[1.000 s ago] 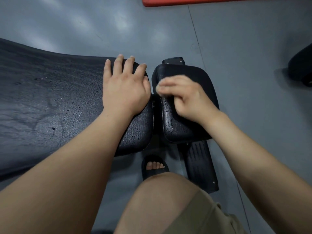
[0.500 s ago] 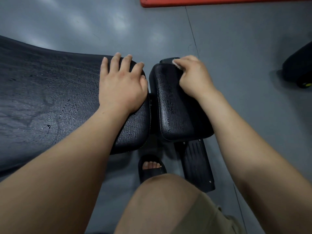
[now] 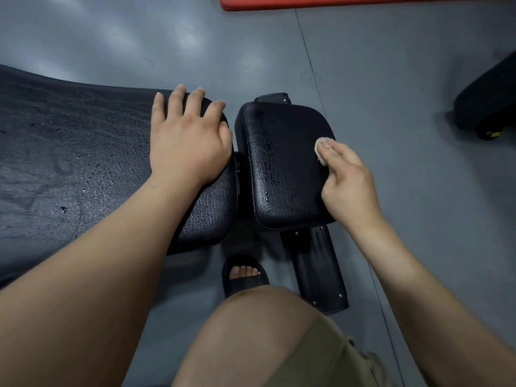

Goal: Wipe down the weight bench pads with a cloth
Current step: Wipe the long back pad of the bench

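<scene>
Closest to the camera, my view is mostly a bent knee (image 3: pixel 265 317) and a black sandal (image 3: pixel 243 275) on the floor, with the bench's foot bar (image 3: pixel 315 269) just beside it. Nothing's different there.

The action is one step further out. The right hand (image 3: pixel 349 185) has swung back: half a second ago it was up at the far edge of the small pad (image 3: pixel 282 163), and now it's down along that pad's right edge. The fingers are curled round a little wad of pale cloth (image 3: pixel 321 146), pinching it and pressing it onto the vinyl. Only the tip of the cloth pokes out past the fingertips. The left hand (image 3: pixel 187 146) hasn't budged. It's flat, fingers straight and a bit spread, resting on the near end of the long pad (image 3: pixel 83 163), holding nothing.

My read is that the small pad is getting a lap around its edges. The middle and left side look beaded with wet spots, so I'd say it isn't finished. The long pad looks streaky and speckled too, and I can't tell whether it has been wiped.

Further off it's just grey floor (image 3: pixel 167 51) and a red mat (image 3: pixel 335 1) at the top.
</scene>
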Tool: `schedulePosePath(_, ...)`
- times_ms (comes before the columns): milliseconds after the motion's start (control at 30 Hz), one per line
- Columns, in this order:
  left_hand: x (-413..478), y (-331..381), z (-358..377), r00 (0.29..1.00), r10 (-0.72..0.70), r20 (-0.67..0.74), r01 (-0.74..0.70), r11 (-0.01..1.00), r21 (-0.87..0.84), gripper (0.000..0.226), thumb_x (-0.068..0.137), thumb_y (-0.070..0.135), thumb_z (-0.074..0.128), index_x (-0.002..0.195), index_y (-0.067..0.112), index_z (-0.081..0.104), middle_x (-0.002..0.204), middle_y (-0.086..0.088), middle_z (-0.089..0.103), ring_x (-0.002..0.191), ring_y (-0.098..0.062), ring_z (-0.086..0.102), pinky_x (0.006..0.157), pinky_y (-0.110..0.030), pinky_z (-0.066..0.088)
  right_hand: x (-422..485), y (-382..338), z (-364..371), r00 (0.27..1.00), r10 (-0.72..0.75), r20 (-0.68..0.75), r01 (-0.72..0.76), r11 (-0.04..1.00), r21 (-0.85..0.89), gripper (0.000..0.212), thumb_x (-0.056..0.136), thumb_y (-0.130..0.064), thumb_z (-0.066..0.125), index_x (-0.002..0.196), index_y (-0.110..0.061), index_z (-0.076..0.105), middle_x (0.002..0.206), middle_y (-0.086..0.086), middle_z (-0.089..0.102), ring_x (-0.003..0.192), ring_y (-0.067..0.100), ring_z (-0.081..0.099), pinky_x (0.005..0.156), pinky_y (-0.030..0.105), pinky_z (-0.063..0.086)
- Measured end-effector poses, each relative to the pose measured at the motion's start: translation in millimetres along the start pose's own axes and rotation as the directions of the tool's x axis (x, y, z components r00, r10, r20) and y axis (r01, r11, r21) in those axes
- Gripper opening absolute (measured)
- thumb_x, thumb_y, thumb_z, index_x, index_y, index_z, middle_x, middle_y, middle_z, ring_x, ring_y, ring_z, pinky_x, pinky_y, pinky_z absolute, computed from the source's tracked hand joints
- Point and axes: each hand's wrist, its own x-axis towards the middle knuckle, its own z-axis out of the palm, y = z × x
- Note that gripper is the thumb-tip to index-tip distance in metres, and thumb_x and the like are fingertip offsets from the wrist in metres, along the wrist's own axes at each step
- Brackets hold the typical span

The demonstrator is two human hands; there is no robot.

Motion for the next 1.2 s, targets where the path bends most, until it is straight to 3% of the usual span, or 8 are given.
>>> schedulePosePath(167, -1, -1, 0, 1.000, 0.004, -0.001, -0.004, 1.000, 0.002, 0.052, 0.098, 0.044, 0.030, 0.142, 0.029, 0.052, 0.156, -0.010, 0.043, 0.148, -0.035, 0.028, 0.122, -0.059, 0.014, -54, -22, -6, 0.999, -0.005, -0.052, 0.006, 1.000, 0.008, 0.062, 0.084, 0.023, 0.041, 0.135, -0.004, 0.062, 0.141, 0.010, 0.057, 0.129, 0.025, 0.054, 0.115, 0.021, 0.033)
schedulePosePath(267, 0, 0, 0, 1.000, 0.005, 0.000, -0.005, 1.000, 0.000, 0.052, 0.098, 0.044, 0.030, 0.141, 0.029, 0.053, 0.155, -0.009, 0.044, 0.148, -0.035, 0.028, 0.122, -0.059, 0.015, -75, -37, -1, 0.995, -0.057, -0.085, 0.063, 0.996, 0.060, 0.056, 0.084, 0.021, 0.039, 0.132, 0.003, 0.062, 0.137, 0.016, 0.058, 0.130, 0.030, 0.054, 0.114, 0.037, 0.041)
schedulePosePath(333, 1, 0, -1, 1.000, 0.004, -0.002, -0.004, 1.000, -0.001, 0.052, 0.097, 0.044, 0.030, 0.141, 0.029, 0.053, 0.154, -0.009, 0.044, 0.147, -0.035, 0.029, 0.121, -0.059, 0.016, -80, -51, 4, 0.992, -0.119, -0.039, 0.123, 0.984, 0.129, 0.055, 0.084, 0.019, 0.038, 0.132, 0.005, 0.061, 0.137, 0.019, 0.058, 0.132, 0.034, 0.052, 0.110, 0.051, 0.044)
schedulePosePath(400, 0, 0, -1, 1.000, 0.004, 0.001, -0.004, 1.000, -0.003, 0.052, 0.097, 0.044, 0.030, 0.141, 0.029, 0.053, 0.154, -0.009, 0.044, 0.147, -0.035, 0.029, 0.122, -0.058, 0.015, -81, -66, 8, 0.974, -0.221, 0.040, 0.209, 0.958, 0.197, 0.056, 0.082, 0.021, 0.037, 0.131, 0.007, 0.061, 0.136, 0.021, 0.057, 0.133, 0.036, 0.050, 0.109, 0.053, 0.043)
schedulePosePath(600, 0, 0, 0, 1.000, 0.008, -0.007, -0.008, 1.000, 0.003, 0.052, 0.098, 0.043, 0.031, 0.142, 0.028, 0.053, 0.155, -0.010, 0.044, 0.147, -0.036, 0.030, 0.122, -0.058, 0.015, -49, -66, 8, 0.875, -0.461, 0.148, 0.437, 0.883, 0.171, 0.056, 0.085, 0.022, 0.042, 0.134, 0.003, 0.060, 0.138, 0.021, 0.056, 0.132, 0.037, 0.051, 0.111, 0.049, 0.041)
schedulePosePath(900, 0, 0, -2, 1.000, -0.005, 0.026, 0.005, 1.000, 0.013, 0.052, 0.098, 0.044, 0.031, 0.142, 0.030, 0.052, 0.155, -0.008, 0.044, 0.148, -0.035, 0.029, 0.122, -0.058, 0.016, 93, -73, 46, 0.934, -0.316, 0.165, 0.312, 0.949, 0.050, 0.050, 0.089, -0.005, 0.041, 0.131, -0.011, 0.067, 0.135, 0.012, 0.062, 0.121, 0.034, 0.059, 0.107, 0.041, 0.046)
schedulePosePath(1100, 0, -1, -7, 0.997, 0.006, 0.077, -0.005, 1.000, -0.020, 0.053, 0.097, 0.043, 0.033, 0.144, 0.027, 0.052, 0.156, -0.009, 0.043, 0.149, -0.035, 0.028, 0.122, -0.058, 0.014, 45, -85, 28, 0.873, -0.456, 0.170, 0.446, 0.890, 0.097, 0.052, 0.084, 0.007, 0.037, 0.125, -0.003, 0.068, 0.132, 0.012, 0.063, 0.118, 0.035, 0.059, 0.106, 0.040, 0.045)
schedulePosePath(1200, 2, -12, -24, 0.987, 0.041, 0.153, -0.025, 0.994, -0.104, 0.049, 0.095, 0.036, 0.041, 0.141, 0.023, 0.053, 0.153, -0.007, 0.045, 0.148, -0.032, 0.029, 0.123, -0.054, 0.015, 21, -92, 11, 0.862, -0.453, 0.229, 0.419, 0.889, 0.183, 0.047, 0.084, 0.008, 0.042, 0.119, -0.004, 0.072, 0.127, 0.006, 0.066, 0.118, 0.027, 0.059, 0.106, 0.033, 0.044)
